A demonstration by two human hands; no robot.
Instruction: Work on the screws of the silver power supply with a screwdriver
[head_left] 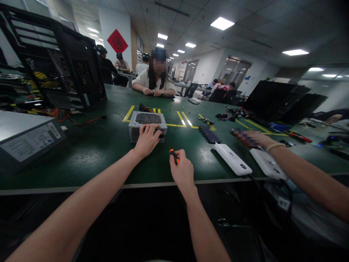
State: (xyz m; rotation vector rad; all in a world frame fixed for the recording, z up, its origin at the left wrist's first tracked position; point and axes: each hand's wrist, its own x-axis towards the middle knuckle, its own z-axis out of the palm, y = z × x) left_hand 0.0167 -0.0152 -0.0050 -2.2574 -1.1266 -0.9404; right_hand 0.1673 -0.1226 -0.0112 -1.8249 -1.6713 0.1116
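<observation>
A grey metal power supply unit [149,118] with a honeycomb grille on top sits on the green table ahead of me. My left hand [148,140] is laid over its near side, fingers curled against the casing by a dark part at the right; it covers much of that face. In my right hand [182,167] is a screwdriver [173,155] with an orange and black handle. Its thin shaft points up and left, toward the unit's near right corner, and where the tip ends is hard to make out.
An open black computer case [79,72] and a larger labelled power supply [32,140] stand left. Right are a phone [208,134], white power banks [231,159] and another person's hand [255,138] on a phone. Across the table [89,156] sits a person [156,78]. Monitors [269,98] stand far right.
</observation>
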